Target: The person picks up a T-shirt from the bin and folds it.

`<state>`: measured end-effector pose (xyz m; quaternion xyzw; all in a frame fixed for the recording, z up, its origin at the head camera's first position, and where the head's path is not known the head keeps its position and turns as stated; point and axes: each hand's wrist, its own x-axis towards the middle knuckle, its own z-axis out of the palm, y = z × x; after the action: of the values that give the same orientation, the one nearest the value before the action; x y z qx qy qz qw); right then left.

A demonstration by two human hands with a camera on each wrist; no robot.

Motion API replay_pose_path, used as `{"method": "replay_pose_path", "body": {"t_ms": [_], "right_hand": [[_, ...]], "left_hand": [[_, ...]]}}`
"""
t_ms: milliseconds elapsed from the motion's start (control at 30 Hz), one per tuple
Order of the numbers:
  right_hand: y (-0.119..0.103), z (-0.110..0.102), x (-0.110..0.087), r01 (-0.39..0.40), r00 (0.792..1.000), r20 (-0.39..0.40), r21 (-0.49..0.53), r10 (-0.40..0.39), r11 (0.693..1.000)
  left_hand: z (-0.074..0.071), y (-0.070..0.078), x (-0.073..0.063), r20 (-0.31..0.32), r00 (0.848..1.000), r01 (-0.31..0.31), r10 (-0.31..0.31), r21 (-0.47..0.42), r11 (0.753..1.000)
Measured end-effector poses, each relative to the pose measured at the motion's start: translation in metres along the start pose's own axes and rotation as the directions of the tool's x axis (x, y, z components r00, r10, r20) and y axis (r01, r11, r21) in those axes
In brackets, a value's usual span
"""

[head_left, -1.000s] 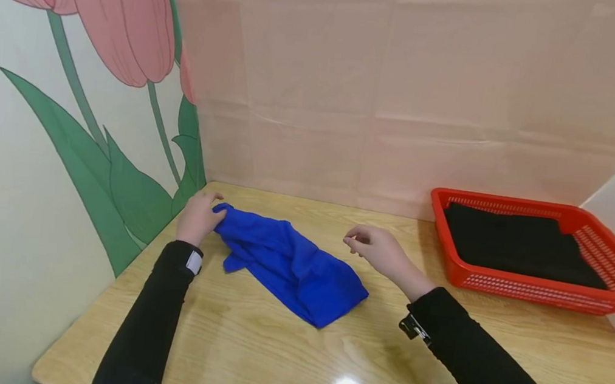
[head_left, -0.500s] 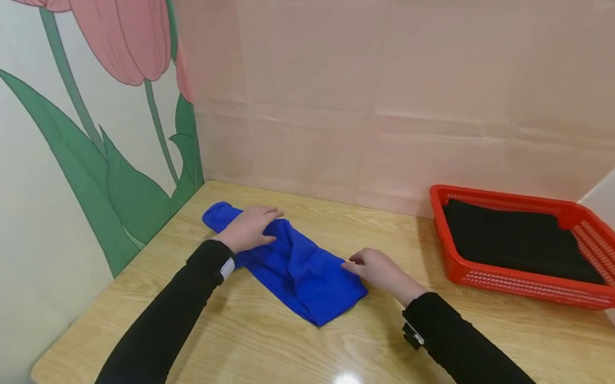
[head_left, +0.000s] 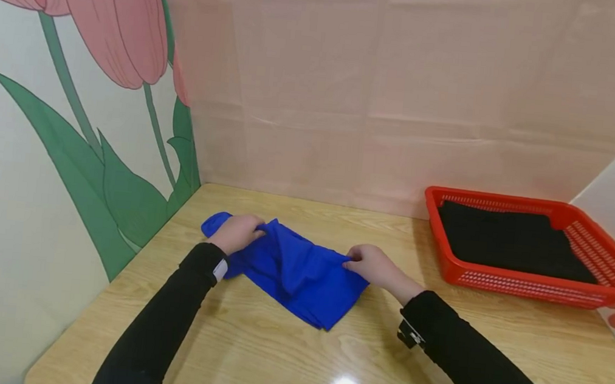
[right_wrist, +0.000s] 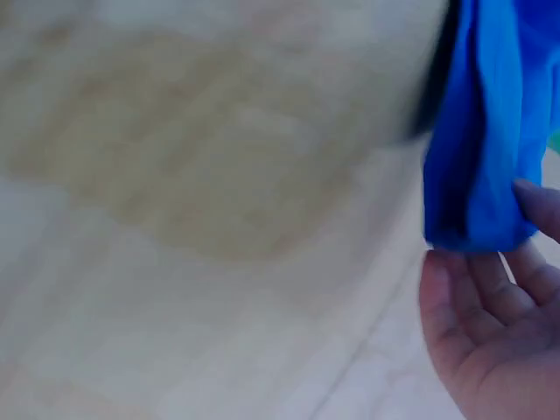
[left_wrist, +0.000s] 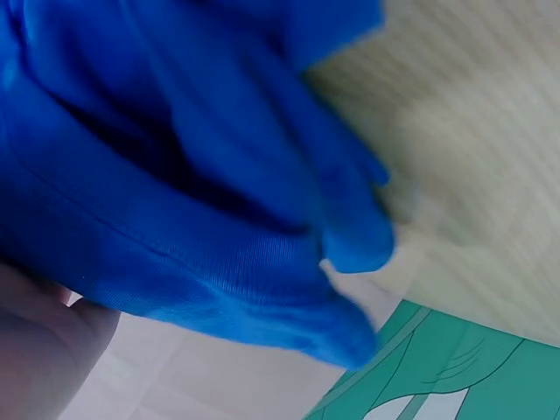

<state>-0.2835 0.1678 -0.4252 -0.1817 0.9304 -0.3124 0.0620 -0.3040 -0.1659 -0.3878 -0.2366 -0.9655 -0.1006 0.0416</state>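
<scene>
A crumpled blue garment point(head_left: 300, 274) lies on the wooden table, its upper edge lifted between my hands. My left hand point(head_left: 237, 233) pinches that edge near the left end, and a loose blue end pokes out to the hand's left. At the right corner, my right hand point(head_left: 380, 267) grips the fabric between thumb and fingers. The left wrist view shows a stitched seam on the garment point(left_wrist: 201, 262), with part of the left hand point(left_wrist: 44, 341) at the lower left. In the right wrist view, the right thumb presses the folded blue fabric point(right_wrist: 481, 157) against the fingers.
To the right stands a red plastic basket point(head_left: 524, 285) with perforated sides, and folded black fabric point(head_left: 512, 240) lies in it. A pinkish covered wall point(head_left: 316, 95) rises behind the wooden table point(head_left: 249, 357). On the left is a wall painted with tulips point(head_left: 119, 23).
The left hand has moved right from the garment's far left end and now pinches its upper edge. The right hand has come down onto the right corner and gripped it; the upper edge is raised.
</scene>
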Motion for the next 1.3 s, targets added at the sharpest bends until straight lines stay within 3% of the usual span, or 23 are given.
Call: {"method": "replay_pose_path", "body": {"t_ms": [167, 300, 467, 533, 700, 867, 967, 1067, 1233, 1300], "right_hand": [[-0.004, -0.026, 0.002, 0.053, 0.984, -0.171, 0.042, -0.045, 0.998], [-0.004, -0.045, 0.001, 0.079, 0.956, -0.287, 0.074, -0.054, 0.994], [-0.014, -0.068, -0.009, 0.116, 0.912, -0.406, 0.135, -0.052, 0.984], [-0.019, -0.077, -0.014, 0.127, 0.884, -0.465, 0.137, -0.049, 0.982], [-0.031, -0.104, -0.024, 0.131, 0.787, -0.617, 0.127, -0.025, 0.983], [-0.050, -0.130, -0.032, 0.136, 0.687, -0.726, 0.167, 0.029, 0.976], [-0.060, -0.146, -0.035, 0.165, 0.650, -0.759, 0.179, 0.030, 0.970], [-0.069, -0.161, -0.036, 0.193, 0.646, -0.763, 0.176, 0.010, 0.965], [-0.083, -0.186, -0.038, 0.229, 0.664, -0.746, 0.155, -0.038, 0.961], [-0.089, -0.195, -0.040, 0.231, 0.662, -0.748, 0.145, -0.046, 0.962]], "left_hand": [[-0.024, 0.004, -0.002, -0.063, 0.997, 0.039, -0.047, -0.125, 0.991], [-0.043, 0.011, -0.002, -0.116, 0.988, 0.068, -0.097, -0.236, 0.970], [-0.061, 0.026, 0.000, -0.218, 0.968, 0.044, -0.122, -0.333, 0.942], [-0.066, 0.034, 0.001, -0.268, 0.956, 0.018, -0.124, -0.365, 0.931], [-0.081, 0.056, 0.003, -0.338, 0.935, -0.062, -0.104, -0.448, 0.892], [-0.097, 0.076, 0.004, -0.378, 0.925, -0.130, -0.046, -0.428, 0.894], [-0.105, 0.084, 0.006, -0.382, 0.924, -0.148, -0.034, -0.437, 0.887], [-0.113, 0.089, 0.007, -0.396, 0.918, -0.166, -0.037, -0.465, 0.869], [-0.125, 0.093, 0.006, -0.463, 0.886, -0.216, -0.031, -0.470, 0.856], [-0.131, 0.096, 0.005, -0.482, 0.876, -0.232, -0.024, -0.463, 0.856]]}}
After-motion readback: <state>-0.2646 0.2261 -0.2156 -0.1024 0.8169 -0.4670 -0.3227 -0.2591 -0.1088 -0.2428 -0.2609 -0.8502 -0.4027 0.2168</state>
